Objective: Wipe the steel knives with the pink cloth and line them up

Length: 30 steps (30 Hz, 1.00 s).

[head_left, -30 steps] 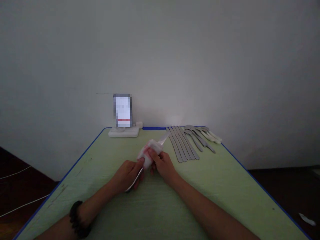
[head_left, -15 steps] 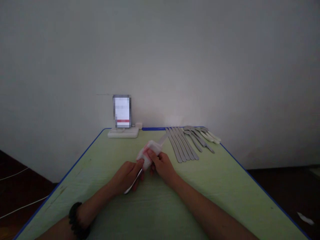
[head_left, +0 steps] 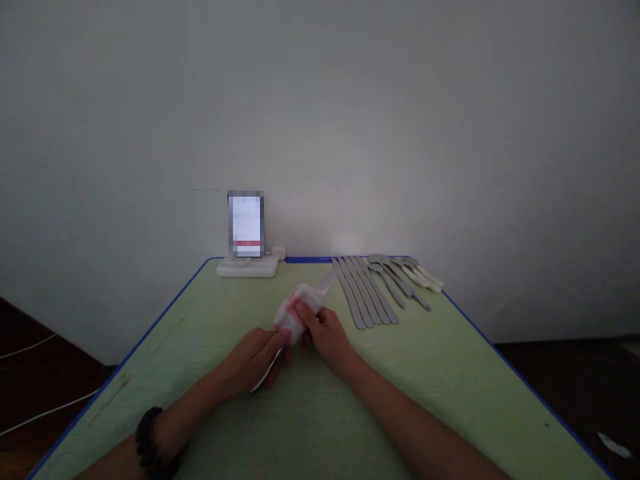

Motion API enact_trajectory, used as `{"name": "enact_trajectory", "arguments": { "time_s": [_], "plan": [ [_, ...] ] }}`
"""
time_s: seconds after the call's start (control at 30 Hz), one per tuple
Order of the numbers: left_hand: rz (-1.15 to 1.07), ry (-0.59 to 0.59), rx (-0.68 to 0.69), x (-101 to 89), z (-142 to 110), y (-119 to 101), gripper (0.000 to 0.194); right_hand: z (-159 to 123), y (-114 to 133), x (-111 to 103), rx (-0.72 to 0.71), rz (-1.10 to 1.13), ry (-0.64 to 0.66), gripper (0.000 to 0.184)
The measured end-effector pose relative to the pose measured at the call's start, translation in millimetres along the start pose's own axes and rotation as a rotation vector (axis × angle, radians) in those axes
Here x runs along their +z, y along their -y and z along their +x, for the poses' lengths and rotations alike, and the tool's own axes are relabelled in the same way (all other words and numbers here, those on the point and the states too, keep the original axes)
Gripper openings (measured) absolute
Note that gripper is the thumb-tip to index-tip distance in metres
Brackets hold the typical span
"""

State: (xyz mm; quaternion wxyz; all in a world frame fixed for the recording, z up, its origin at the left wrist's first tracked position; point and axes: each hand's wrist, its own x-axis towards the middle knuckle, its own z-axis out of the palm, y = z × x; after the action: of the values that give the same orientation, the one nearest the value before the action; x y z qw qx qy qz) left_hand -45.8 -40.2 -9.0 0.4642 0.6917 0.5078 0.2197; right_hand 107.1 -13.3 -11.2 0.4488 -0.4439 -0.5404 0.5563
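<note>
In the head view, a metal table knife (head_left: 327, 281) slants between my hands, its blade pointing up and to the right. My left hand (head_left: 257, 355) is closed around its handle, whose end sticks out below the fingers. A white cloth (head_left: 305, 294) with pink patches is wrapped about the middle of the knife. My right hand (head_left: 329, 339) pinches the cloth with the thumb on top, pressing it on the knife. The part of the knife under the cloth is hidden.
Several flat metal handles (head_left: 367, 300) lie in a row on the green table (head_left: 430, 393). Beside them are metal spoons (head_left: 387, 283) and white-handled cutlery (head_left: 425, 277). A phone (head_left: 247, 223) with a blurred screen stands behind a white power strip (head_left: 247, 268) near the wall.
My left hand has slipped slightly down along the knife, away from the cloth's middle. The right hand and the cloth stay almost in place.
</note>
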Motion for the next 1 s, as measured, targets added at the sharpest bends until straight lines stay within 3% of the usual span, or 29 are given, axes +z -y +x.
{"name": "enact_trajectory", "arguments": {
  "time_s": [0.37, 0.6, 1.0],
  "plan": [
    [0.114, -0.014, -0.003, 0.9, -0.2, 0.0, 0.054, 0.0, -2.9, 0.1, 0.009, 0.019, -0.007, 0.044],
    [0.273, 0.043, 0.12, -3.1, -2.2, -4.6, 0.042, 0.0, -4.6, -1.5, -0.012, 0.065, -0.005, 0.047],
    [0.302, 0.028, 0.111, -2.7, -1.5, -5.1, 0.043, 3.1, -5.4, -1.0, 0.0, 0.009, -0.006, 0.047]
  ]
}}
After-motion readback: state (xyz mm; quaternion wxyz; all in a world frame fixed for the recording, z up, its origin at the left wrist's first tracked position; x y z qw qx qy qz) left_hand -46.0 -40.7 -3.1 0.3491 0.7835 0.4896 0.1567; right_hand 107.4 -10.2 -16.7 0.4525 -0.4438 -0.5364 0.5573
